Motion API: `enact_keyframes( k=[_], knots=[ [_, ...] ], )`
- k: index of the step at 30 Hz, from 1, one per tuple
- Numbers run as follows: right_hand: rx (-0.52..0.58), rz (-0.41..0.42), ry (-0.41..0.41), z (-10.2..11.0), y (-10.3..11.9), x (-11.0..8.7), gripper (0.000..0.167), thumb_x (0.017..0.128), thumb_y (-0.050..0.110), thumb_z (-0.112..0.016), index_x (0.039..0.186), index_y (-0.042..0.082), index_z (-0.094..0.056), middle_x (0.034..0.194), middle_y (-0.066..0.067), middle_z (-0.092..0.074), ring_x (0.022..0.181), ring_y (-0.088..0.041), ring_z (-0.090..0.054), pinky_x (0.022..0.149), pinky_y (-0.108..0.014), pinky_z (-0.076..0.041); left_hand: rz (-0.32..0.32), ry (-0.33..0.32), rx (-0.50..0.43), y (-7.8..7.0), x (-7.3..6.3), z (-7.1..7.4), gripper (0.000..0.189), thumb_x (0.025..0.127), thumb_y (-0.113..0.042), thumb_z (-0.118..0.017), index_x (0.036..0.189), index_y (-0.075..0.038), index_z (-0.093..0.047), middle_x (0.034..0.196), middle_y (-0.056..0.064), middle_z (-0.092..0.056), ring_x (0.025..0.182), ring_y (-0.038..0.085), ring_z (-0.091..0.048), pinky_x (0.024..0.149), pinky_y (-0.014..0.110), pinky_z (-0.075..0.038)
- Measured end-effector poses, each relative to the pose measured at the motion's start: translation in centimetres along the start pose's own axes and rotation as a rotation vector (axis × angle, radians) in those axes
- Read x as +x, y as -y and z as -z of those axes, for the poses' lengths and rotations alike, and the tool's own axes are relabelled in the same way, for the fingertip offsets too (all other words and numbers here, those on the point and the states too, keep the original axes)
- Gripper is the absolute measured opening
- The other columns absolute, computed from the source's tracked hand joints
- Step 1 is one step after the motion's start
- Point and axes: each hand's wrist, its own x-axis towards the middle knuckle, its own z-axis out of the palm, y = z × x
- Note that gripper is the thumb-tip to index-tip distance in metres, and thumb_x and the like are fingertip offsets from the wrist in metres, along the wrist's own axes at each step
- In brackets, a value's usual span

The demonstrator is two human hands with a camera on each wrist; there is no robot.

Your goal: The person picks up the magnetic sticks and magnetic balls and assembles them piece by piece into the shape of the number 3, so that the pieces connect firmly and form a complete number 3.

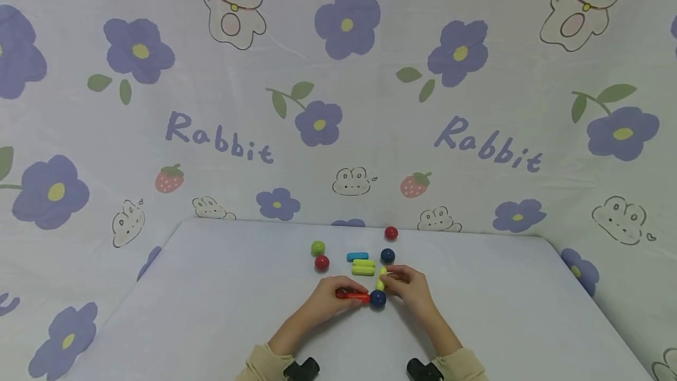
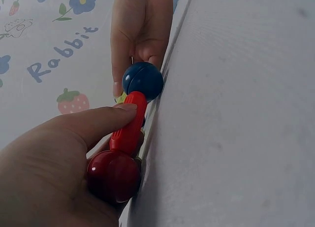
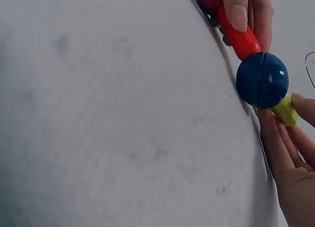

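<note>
Rabbit-and-flower printed cloth (image 1: 370, 93) hangs behind a white tabletop (image 1: 211, 310). Just over it, the left hand (image 1: 329, 297) grips a red rod (image 1: 361, 297) and the right hand (image 1: 411, 287) pinches a yellow-green rod (image 1: 381, 281). Between them sits a dark blue ball (image 1: 378, 298) at the red rod's end; whether the yellow-green rod joins it, I cannot tell. At the other end, the left wrist view plainly shows a dark red ball (image 2: 114, 177), largely covered by fingers in the head view.
</note>
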Motion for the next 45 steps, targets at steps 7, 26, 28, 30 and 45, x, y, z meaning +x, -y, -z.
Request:
enact_keyframes(
  k=[7, 26, 28, 30, 45],
  knots=[
    [-0.009, 0.020, 0.011, 0.0, 0.1, -0.1, 0.034, 0.088, 0.011, -0.070, 0.119, -0.002, -0.064, 0.097, -0.012, -0.071, 0.078, -0.015, -0.069, 0.074, -0.027, -0.059, -0.002, -0.001, 0.002, -0.1, 0.0, 0.0, 0.024, 0.086, -0.020, -0.074, 0.109, -0.027, -0.074, 0.109, -0.007, -0.073, 0.097, 0.005, -0.058, 0.086, 0.021, -0.045],
    [-0.092, 0.078, -0.044, 0.4, 0.1, 0.0, 0.035, 0.092, 0.021, -0.067, 0.121, 0.002, -0.065, 0.098, -0.014, -0.070, 0.077, -0.014, -0.066, 0.070, -0.020, -0.054, -0.031, -0.002, -0.022, 0.3, 0.0, 0.0, 0.022, 0.086, -0.023, -0.074, 0.108, -0.025, -0.074, 0.108, -0.005, -0.074, 0.097, 0.005, -0.060, 0.085, 0.020, -0.046],
    [-0.076, 0.087, -0.076, 0.5, 0.2, 0.0, 0.033, 0.093, 0.022, -0.066, 0.119, 0.003, -0.065, 0.102, -0.016, -0.070, 0.079, -0.013, -0.066, 0.070, -0.019, -0.054, -0.026, -0.003, -0.029, 0.3, 0.0, 0.0, 0.022, 0.086, -0.023, -0.074, 0.108, -0.025, -0.075, 0.108, -0.005, -0.074, 0.096, 0.005, -0.060, 0.085, 0.020, -0.046],
    [-0.062, 0.097, -0.105, 0.7, 0.3, 0.1, 0.031, 0.094, 0.021, -0.065, 0.118, 0.003, -0.066, 0.106, -0.017, -0.069, 0.082, -0.012, -0.066, 0.071, -0.018, -0.054, -0.023, -0.006, -0.032, 0.3, 0.0, -0.1, 0.022, 0.086, -0.022, -0.075, 0.107, -0.025, -0.075, 0.107, -0.004, -0.074, 0.095, 0.006, -0.060, 0.083, 0.020, -0.046],
    [-0.068, 0.139, -0.165, 1.1, -0.5, 2.2, 0.041, 0.093, 0.016, -0.065, 0.131, 0.003, -0.057, 0.136, -0.019, -0.057, 0.128, -0.032, -0.053, 0.108, -0.042, -0.044, 0.014, 0.011, -0.015, 0.1, -0.1, 0.0, 0.021, 0.086, -0.024, -0.074, 0.106, -0.027, -0.075, 0.107, -0.008, -0.073, 0.092, 0.002, -0.059, 0.083, 0.019, -0.046]
  ],
)
